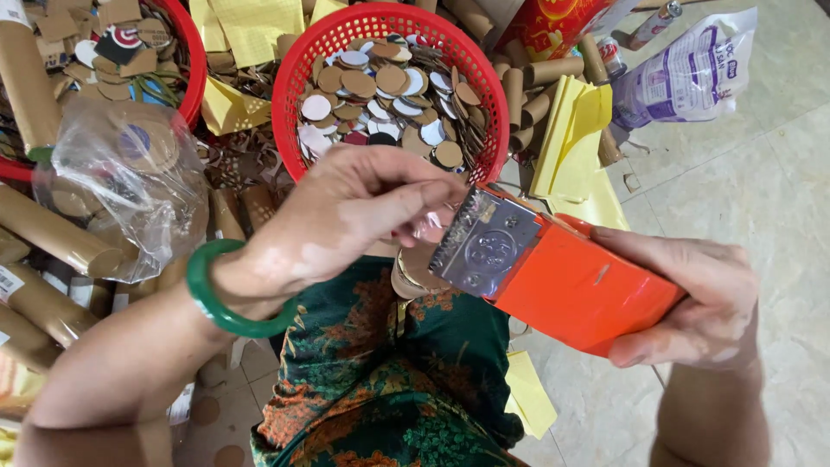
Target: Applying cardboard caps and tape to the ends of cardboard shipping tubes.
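two hands at an orange tape dispenser over a lap

the right hand (pixel 692 303) wraps its fingers round the orange tape dispenser (pixel 562 281), its metal blade end toward the left hand (pixel 354 216), whose fingertips are pinched together at that blade. a cardboard tube (pixel 411 272) stands just under them. behind sits a red basket (pixel 393 26) of cardboard discs (pixel 389 82).

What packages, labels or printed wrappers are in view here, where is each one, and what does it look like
White and purple plastic pouch: top right on the tiled floor, crinkled, lying flat.
Red printed package: top edge, behind the red basket, with yellow markings.
Clear plastic bag: left, crumpled, a cardboard disc inside.
White barcode label: far left edge, on a cardboard tube.
Orange tape dispenser: centre, in the right hand, embossed metal plate; left hand at its front.
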